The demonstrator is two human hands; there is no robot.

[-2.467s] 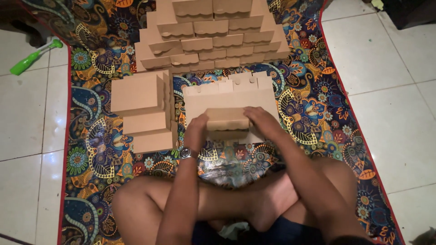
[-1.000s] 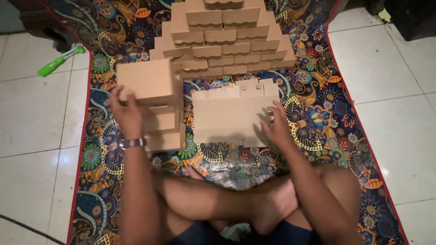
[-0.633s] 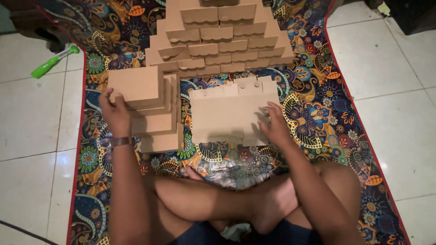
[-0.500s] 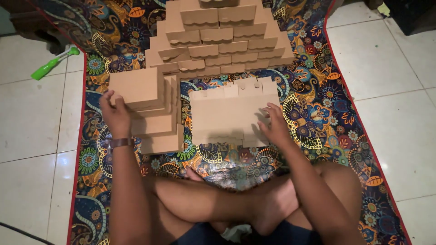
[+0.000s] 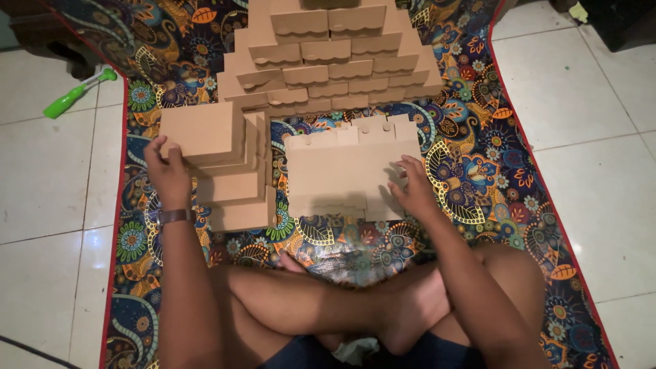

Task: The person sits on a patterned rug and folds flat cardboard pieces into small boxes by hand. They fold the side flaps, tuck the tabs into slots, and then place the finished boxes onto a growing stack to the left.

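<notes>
Now my left hand [image 5: 167, 179] grips the top flat box [image 5: 201, 131], probably lifting it; right hand [image 5: 412, 191], spread flat, steadies the neighbouring flat sheets [image 5: 342, 167].

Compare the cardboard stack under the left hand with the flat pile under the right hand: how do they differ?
The left stack is stepped, pieces fanned toward the person; the flat pile lies level, with tabs along its far edge. The left hand grips the left stack's edge; the right hand rests flat on the flat pile. Both are plain brown cardboard.
</notes>
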